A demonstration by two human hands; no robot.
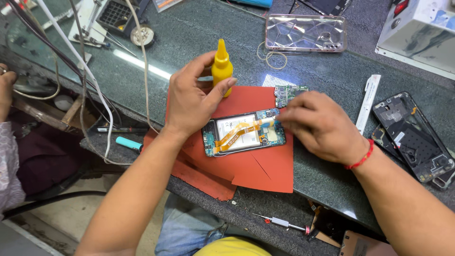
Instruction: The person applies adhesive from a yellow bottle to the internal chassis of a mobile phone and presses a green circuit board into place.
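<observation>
An opened phone (244,132) with a white battery and an orange flex cable lies on a red mat (265,166). My left hand (194,97) grips a small yellow squeeze bottle (222,66) standing at the mat's far edge, thumb against its side. My right hand (317,125) rests on the phone's right end, fingertips pinched at the board there; what they pinch is hidden. A small green circuit board (289,94) lies just beyond the phone.
A clear phone case (305,32), a white pen-like tool (368,102) and a black phone frame (412,135) lie to the right. A small screwdriver (282,222) sits near the front edge. Cables (95,85) hang at left, beside another person's hand (6,90).
</observation>
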